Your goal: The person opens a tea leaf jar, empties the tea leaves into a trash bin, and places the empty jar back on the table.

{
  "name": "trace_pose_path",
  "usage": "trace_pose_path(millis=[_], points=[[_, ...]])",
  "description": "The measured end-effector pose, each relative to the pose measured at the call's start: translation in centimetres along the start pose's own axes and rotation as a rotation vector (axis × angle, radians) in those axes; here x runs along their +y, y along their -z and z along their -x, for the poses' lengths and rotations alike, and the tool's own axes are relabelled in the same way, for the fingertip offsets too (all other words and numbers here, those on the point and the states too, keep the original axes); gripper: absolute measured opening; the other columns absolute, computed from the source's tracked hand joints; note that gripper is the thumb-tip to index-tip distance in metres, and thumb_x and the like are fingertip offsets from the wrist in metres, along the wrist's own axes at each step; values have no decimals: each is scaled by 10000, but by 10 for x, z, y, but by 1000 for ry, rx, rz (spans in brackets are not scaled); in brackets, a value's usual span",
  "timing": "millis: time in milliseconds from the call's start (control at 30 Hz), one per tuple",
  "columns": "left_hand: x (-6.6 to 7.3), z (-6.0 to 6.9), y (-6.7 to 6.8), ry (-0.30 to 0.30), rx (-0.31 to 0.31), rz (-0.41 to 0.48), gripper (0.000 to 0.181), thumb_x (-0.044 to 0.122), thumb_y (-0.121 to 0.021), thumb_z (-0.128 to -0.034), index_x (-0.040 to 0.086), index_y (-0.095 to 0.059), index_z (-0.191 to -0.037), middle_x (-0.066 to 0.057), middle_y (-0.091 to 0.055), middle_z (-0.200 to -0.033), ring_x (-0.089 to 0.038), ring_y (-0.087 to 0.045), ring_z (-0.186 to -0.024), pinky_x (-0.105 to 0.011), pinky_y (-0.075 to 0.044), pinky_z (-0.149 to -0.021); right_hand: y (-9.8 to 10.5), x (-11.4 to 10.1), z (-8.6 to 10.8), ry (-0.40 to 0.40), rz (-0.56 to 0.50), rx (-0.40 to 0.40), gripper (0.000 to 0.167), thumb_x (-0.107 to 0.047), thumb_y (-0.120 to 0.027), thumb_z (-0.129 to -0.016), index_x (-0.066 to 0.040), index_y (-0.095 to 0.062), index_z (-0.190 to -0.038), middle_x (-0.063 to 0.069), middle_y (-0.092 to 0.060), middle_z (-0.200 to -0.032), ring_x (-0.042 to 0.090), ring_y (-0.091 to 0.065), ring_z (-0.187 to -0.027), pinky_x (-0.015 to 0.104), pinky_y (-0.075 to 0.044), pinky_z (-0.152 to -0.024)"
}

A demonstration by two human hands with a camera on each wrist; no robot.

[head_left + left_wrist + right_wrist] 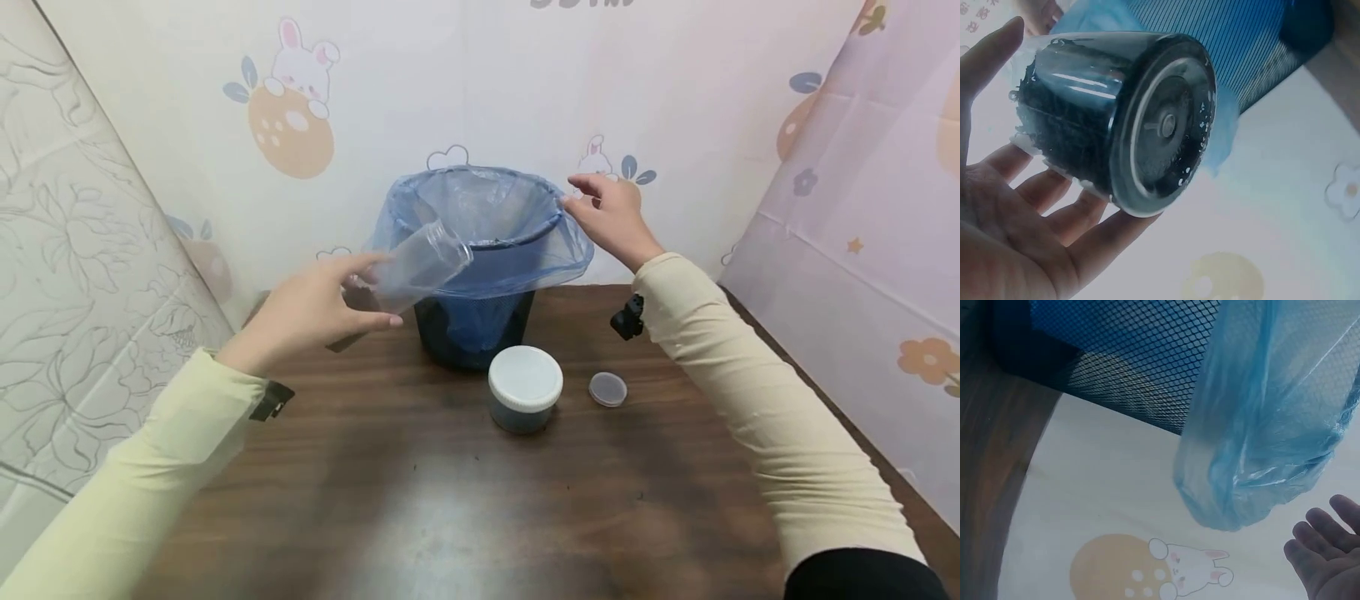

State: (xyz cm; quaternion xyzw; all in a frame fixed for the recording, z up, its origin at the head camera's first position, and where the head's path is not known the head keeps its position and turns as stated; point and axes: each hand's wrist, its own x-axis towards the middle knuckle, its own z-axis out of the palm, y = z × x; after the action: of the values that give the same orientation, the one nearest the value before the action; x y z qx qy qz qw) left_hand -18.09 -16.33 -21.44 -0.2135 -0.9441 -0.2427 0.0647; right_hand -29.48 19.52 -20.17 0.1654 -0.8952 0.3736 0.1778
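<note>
While left hand [307, 310] half-wraps clear cylindrical plastic jar [422, 265], right hand [613, 218] relaxed, empty, I judge jar light, slick, best held mid-body.

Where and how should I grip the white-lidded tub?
Probably round the body of the tub, below its lid, coming from the near side. It stands upright, its curved wall unobstructed there, while the bin stands behind it and a small cap lies to its right.
</note>
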Motion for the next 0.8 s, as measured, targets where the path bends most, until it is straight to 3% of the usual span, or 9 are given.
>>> trace_pose_path(millis=[200,333,600,800], points=[[6,-18,25,-18,22,-60,747,381,-795,-752,148,-488,-1392,-135,-635,-1142,-304,-625,-1009,-489,-445,-864,-3,-6,-11,-100,24,-81,584,-338,-452,-984,-19,-336,-1459,168,-360,-1479,278,-332,-1359,375,-268,-1095],[11,-30,36,0,0,-129,768,435,-772,-759,164,-469,-1410,-123,-628,-1167,-288,-622,-1012,-488,-433,-867,-6,-7,-18,-136,24,-136,612,-359,-392,-1008,-23,-237,-1495,175,-271,-1520,281,-251,-1395,390,-222,-1114],[19,-60,48,27,-52,-210,821,462,-753,-767,160,-411,-1449,-134,-598,-1219,-309,-564,-1059,-494,-420,-878,-18,-7,-30,-197,17,-193,569,-308,-290,-1037,-6,-177,-1506,186,-231,-1534,291,-224,-1404,398,-211,-1118],[25,-80,52,32,-80,-254,826,431,-747,-782,163,-378,-1469,-146,-589,-1258,-308,-617,-983,-498,-414,-901,-26,-9,-34,-220,-27,-165,517,-180,-300,-1026,64,-213,-1473,245,-264,-1500,317,-233,-1394,373,-195,-1123]])
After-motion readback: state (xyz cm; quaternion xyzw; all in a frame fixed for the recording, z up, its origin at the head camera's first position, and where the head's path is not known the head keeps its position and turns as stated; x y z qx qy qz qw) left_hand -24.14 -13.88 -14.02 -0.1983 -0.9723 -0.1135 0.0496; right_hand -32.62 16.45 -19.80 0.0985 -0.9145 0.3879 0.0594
